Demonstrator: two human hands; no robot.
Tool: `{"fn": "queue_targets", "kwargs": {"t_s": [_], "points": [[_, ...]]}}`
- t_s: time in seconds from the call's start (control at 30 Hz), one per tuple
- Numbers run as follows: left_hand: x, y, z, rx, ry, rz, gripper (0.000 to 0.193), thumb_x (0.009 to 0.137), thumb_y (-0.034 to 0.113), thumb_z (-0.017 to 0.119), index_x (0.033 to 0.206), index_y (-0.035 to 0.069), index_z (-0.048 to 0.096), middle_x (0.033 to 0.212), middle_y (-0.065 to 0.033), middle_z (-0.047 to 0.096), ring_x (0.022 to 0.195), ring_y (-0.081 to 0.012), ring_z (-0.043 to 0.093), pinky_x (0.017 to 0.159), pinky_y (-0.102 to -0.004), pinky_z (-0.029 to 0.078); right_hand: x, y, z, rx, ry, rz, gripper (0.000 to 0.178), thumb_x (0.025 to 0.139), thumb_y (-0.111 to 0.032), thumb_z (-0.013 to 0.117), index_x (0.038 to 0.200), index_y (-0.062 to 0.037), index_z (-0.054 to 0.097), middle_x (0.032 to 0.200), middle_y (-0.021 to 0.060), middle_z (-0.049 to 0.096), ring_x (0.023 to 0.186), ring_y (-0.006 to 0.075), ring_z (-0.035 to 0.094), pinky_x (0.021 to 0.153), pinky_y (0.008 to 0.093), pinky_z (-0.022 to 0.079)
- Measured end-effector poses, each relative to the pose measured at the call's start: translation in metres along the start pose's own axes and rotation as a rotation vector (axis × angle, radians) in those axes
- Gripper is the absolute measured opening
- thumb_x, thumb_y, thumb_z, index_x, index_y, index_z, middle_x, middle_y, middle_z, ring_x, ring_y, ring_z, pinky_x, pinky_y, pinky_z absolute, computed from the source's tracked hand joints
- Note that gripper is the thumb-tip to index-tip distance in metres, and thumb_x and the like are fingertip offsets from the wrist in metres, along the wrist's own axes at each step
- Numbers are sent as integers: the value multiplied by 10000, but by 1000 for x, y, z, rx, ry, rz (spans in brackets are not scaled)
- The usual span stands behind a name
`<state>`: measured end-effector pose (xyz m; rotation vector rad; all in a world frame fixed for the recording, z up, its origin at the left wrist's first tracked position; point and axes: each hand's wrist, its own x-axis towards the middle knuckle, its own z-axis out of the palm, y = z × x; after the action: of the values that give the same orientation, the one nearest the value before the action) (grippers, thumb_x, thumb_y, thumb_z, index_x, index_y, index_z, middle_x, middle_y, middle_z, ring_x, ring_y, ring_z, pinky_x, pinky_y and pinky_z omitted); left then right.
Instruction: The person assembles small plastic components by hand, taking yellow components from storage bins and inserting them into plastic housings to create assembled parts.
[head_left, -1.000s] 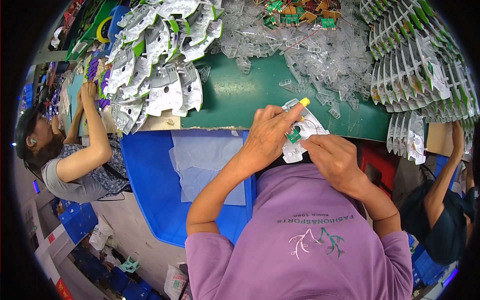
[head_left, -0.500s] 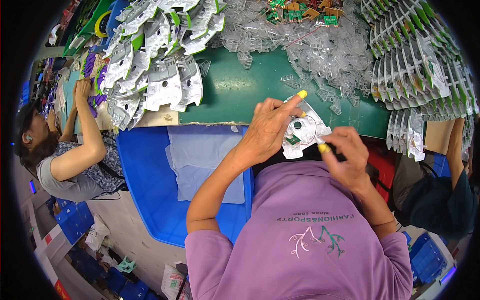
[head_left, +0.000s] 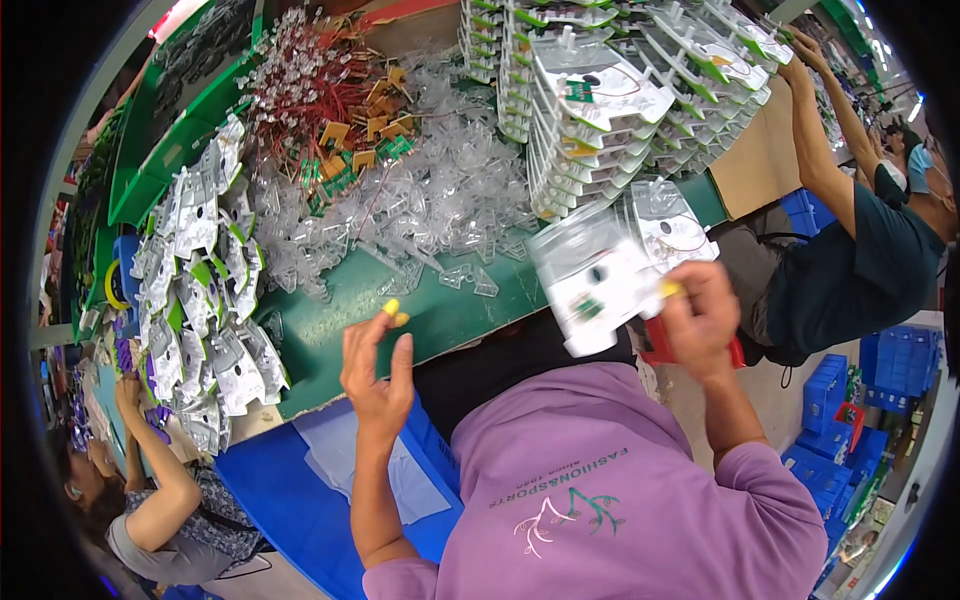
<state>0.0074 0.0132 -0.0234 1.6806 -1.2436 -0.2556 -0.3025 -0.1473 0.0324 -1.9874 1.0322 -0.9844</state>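
My right hand (head_left: 703,315), a yellow finger cover on it, grips a white plastic shell (head_left: 590,262) by its right edge. The shell is blurred by motion and carries a small green circuit board near its lower end and a dark round hole. Just behind it, another white shell (head_left: 662,225) with a thin wire is partly covered. My left hand (head_left: 378,375) is raised at the front edge of the green table (head_left: 440,325). Its fingers are apart, with yellow covers on the tips and nothing in them.
Tall stacks of finished-looking shells (head_left: 590,120) rise at the back right. Clear plastic pieces (head_left: 420,190) and red-wired parts (head_left: 320,90) are heaped mid-table. More shells (head_left: 205,290) pile at left. A blue bin (head_left: 270,500) stands below the edge. Co-workers sit on both sides.
My hands have moved apart: the left has let go of the shell, and the right has carried it toward the stacks on the right. The view has turned rightward.
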Motion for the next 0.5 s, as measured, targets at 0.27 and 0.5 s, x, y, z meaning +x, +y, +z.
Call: {"fn": "queue_targets", "kwargs": {"t_s": [0.27, 0.5], "points": [[-2, 6, 17, 1, -74, 20, 292, 819, -28, 701, 1106, -31, 648, 987, -154, 691, 893, -306, 631, 810, -373, 500, 37, 42, -48, 156, 233, 212, 193, 912, 61, 529, 1095, 2, 552, 786, -33, 549, 621, 0, 440, 535, 175, 350], [-7, -3, 15, -37, -42, 28, 307, 798, -40, 712, 1099, -14, 663, 999, -141, 699, 887, -308, 640, 785, -374, 511, 16, 31, -28, -90, 473, -258, 214, 897, 96, 532, 1104, 73, 582, 1040, 111, 662, 911, 151, 646, 835, 266, 512]]}}
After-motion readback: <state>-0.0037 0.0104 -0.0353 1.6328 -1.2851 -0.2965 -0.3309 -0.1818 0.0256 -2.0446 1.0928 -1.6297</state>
